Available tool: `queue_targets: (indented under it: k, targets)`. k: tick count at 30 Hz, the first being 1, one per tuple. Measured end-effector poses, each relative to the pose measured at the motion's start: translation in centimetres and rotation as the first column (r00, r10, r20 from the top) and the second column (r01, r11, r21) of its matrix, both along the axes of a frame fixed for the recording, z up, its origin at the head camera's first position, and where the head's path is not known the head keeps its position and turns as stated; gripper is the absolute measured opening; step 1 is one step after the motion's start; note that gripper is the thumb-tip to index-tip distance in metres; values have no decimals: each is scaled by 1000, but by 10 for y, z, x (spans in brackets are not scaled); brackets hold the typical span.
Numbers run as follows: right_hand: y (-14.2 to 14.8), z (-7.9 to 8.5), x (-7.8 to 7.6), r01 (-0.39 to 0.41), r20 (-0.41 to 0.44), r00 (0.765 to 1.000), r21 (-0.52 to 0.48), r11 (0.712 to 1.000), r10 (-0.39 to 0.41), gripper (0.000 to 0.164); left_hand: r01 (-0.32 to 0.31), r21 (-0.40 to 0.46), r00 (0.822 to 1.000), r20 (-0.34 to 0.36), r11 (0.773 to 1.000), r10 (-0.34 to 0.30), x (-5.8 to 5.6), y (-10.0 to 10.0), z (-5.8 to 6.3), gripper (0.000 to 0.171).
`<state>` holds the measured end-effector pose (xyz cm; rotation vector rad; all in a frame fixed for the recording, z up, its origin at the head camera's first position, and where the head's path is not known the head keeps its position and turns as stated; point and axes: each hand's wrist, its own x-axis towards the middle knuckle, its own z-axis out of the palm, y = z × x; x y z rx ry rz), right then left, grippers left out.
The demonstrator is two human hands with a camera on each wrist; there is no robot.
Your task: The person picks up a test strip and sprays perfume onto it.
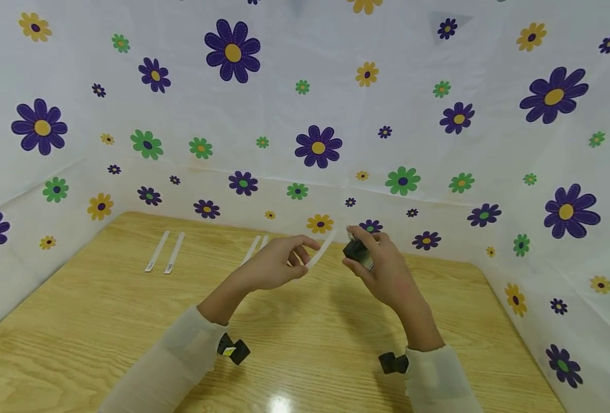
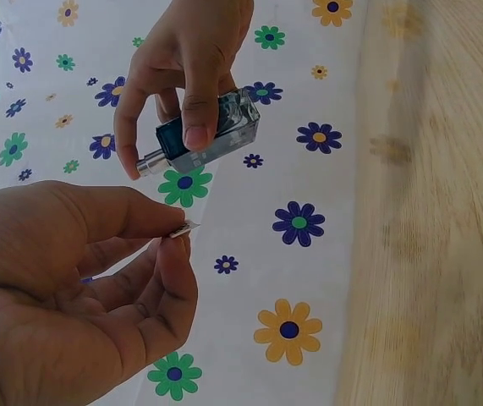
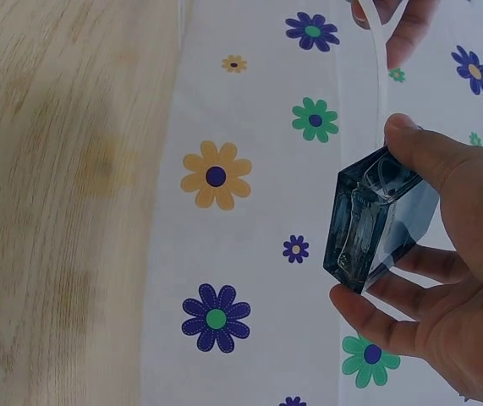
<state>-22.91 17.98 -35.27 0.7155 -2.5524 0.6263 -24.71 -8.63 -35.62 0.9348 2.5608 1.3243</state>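
Observation:
My left hand [image 1: 274, 267] pinches a thin white paper test strip [image 1: 323, 250] between thumb and fingertips; the strip slants upward, slightly bent. In the left wrist view only the strip's end [image 2: 183, 228] shows. To its right, my right hand [image 1: 390, 275] holds a dark blue glass perfume bottle [image 3: 378, 220] above the table. Its silver spray nozzle [image 2: 151, 162] is uncapped, with the index fingertip on it, and points toward the strip. Bottle and strip are apart. Whether any spray is coming out cannot be seen.
Two white strips [image 1: 175, 253] lie side by side on the wooden table [image 1: 104, 332] at the left. Another pair of strips [image 1: 251, 249] lies partly hidden behind the left hand. A flower-printed sheet [image 1: 274, 115] surrounds the table at the back and sides.

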Motion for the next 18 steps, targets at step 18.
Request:
queue_targets:
  k: [18]
  targets:
    - [5, 5, 2, -5, -41, 999, -32, 999, 3, 62, -138, 44, 987, 86, 990, 134, -29, -21, -30, 46]
